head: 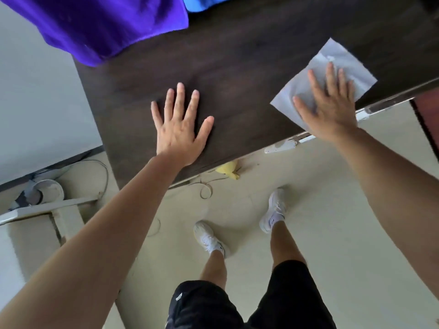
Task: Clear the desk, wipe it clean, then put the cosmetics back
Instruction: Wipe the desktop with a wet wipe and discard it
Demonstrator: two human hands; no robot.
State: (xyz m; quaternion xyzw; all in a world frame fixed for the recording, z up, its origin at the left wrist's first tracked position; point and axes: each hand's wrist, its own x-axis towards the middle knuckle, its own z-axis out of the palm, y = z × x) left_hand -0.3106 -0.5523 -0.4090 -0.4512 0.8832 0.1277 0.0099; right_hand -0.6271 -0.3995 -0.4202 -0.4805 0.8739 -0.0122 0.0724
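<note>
While left hand (180,129) lies splayed on desk (237,74), right hand (330,108) presses tissue (342,60) flat.

Cream floor (332,222), pale wall (35,91)

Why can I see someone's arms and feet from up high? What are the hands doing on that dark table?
The camera sits on the person's head and looks down, so you see what they see: their own arms, legs and white shoes on the floor. No machine here, just two bare hands. The left hand lies flat on the dark desk, holding nothing. The right hand presses a pale wipe flat near the desk's edge, which looks like wiping. At the far end lie a purple cloth and a bit of blue cloth. Something small and yellow is on the floor underneath.
</note>
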